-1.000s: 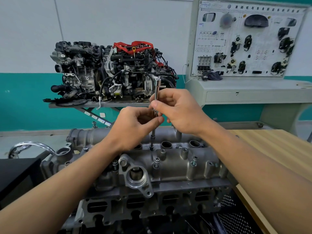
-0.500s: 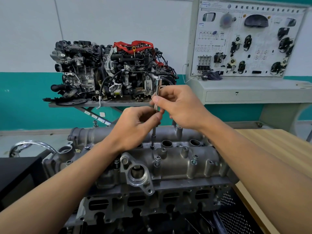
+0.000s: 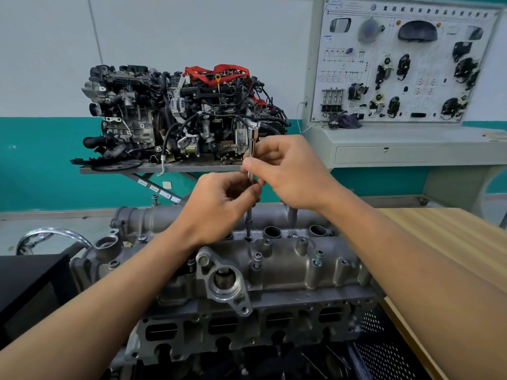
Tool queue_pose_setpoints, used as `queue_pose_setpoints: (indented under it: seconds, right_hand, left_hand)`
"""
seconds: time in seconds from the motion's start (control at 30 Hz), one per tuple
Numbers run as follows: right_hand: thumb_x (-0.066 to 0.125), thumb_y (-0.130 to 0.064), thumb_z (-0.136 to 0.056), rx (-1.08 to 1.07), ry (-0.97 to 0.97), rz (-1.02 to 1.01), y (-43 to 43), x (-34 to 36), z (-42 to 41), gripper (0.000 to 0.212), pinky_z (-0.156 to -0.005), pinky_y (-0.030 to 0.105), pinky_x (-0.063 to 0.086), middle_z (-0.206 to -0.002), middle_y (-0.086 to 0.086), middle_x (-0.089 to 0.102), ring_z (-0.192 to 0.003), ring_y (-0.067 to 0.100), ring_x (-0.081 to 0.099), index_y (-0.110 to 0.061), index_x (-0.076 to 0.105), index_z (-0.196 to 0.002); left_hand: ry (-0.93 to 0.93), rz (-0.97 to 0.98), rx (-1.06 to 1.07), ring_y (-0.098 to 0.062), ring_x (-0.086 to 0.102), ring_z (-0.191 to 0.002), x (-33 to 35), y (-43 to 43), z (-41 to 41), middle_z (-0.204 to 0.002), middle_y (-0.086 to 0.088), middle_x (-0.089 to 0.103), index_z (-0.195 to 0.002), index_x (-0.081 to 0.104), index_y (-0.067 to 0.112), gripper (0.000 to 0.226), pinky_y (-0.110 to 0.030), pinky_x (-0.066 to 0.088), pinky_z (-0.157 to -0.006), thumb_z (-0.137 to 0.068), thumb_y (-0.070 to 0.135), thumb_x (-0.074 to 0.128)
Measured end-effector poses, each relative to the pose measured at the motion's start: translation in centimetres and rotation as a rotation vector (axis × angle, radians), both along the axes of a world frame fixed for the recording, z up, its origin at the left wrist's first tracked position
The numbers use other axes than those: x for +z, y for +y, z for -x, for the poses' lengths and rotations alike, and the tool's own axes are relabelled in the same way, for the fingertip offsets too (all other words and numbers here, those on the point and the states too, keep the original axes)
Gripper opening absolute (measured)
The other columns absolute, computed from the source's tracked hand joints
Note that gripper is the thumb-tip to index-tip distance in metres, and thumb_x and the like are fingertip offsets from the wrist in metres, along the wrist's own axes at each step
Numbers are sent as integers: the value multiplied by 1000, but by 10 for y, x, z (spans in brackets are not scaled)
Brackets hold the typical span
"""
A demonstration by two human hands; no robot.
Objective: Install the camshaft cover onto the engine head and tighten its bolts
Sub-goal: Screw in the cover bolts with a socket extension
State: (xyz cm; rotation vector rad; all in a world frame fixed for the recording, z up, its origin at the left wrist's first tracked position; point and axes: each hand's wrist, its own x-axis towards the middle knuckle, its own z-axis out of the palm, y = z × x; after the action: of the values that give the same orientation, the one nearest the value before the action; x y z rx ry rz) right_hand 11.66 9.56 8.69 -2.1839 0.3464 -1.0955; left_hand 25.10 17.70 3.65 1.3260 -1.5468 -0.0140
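Both forearms reach in from the bottom corners and meet above the middle of the cover. The right hand [image 3: 290,171] comes in from the right with its knuckles up. Its thumb and fingers pinch the driver [image 3: 252,145] below its chrome top. The left hand [image 3: 219,204] sits just under and to the left of that pinch, fingers curled, thumb and fingertips closed on the shaft. The driver stands almost upright. Its top pokes out above the right hand, and its thin lower end drops from the left hand's grip to a seat on the cover's far side.

The cover [image 3: 288,267] lies straight below the grip, seated on the head [image 3: 247,335]. It is bare grey cast metal with raised bosses. A bolt [image 3: 257,258] stands in a boss just nearer than the driver's tip.
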Motion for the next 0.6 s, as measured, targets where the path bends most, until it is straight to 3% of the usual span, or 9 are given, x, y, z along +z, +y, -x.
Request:
queue_pose_setpoints:
  seconds: [0.07, 0.17, 0.3, 0.37, 0.47, 0.6]
  right_hand:
    - [80, -20, -82, -90, -36, 33, -2, -2, -2, 23, -53, 25, 49, -64, 2, 66, -54, 7, 57, -14, 62, -69]
    - [85, -32, -76, -101, -52, 28, -3, -5, -4, 29, -50, 22, 46, -60, -2, 63, -52, 6, 54, -17, 60, -69]
    - [74, -21, -87, -12, -13, 34, -2, -5, -3, 11, -69, 33, 60, -77, 4, 72, -67, 15, 68, -11, 70, -87]
    - [65, -13, -91, 19, 2, 29, -2, -3, -3, 8, -65, 30, 59, -78, 8, 73, -65, 13, 66, -8, 71, -88]
    - [65, -9, -90, -23, -1, 36, -1, -2, -3, 12, -51, 15, 47, -70, 1, 72, -59, 3, 62, -8, 72, -81]
    - [83, -19, -78, -110, -96, 37, -1, -3, -5, 19, -56, 25, 54, -65, 3, 71, -57, 14, 66, -15, 66, -70]
  left_hand:
    - [2, 43, 13, -19, 60, -58, 0, 1, 0, -67, -12, 69, -82, 72, 11, 16, -36, 49, -56, -89, 25, 75]
    - [48, 92, 33, -29, 68, -64, 1, 1, -4, -68, -7, 72, -80, 72, 6, 19, -43, 56, -61, -83, 22, 81]
    - [2, 59, 26, -15, 68, -63, -1, -1, -3, -71, 0, 73, -89, 72, 7, 7, -41, 58, -65, -93, 12, 69]
    - [-2, 14, 19, -11, 71, -71, 0, -1, -3, -77, 0, 75, -93, 71, 6, 12, -40, 59, -72, -97, 10, 60]
    - [16, -28, 7, -11, 72, -78, 1, 0, -3, -81, -1, 75, -93, 71, 6, 19, -42, 58, -79, -100, 10, 55]
    - [1, 25, 22, -27, 68, -69, 1, 3, 0, -72, -8, 73, -86, 71, 10, 18, -42, 55, -65, -94, 26, 68]
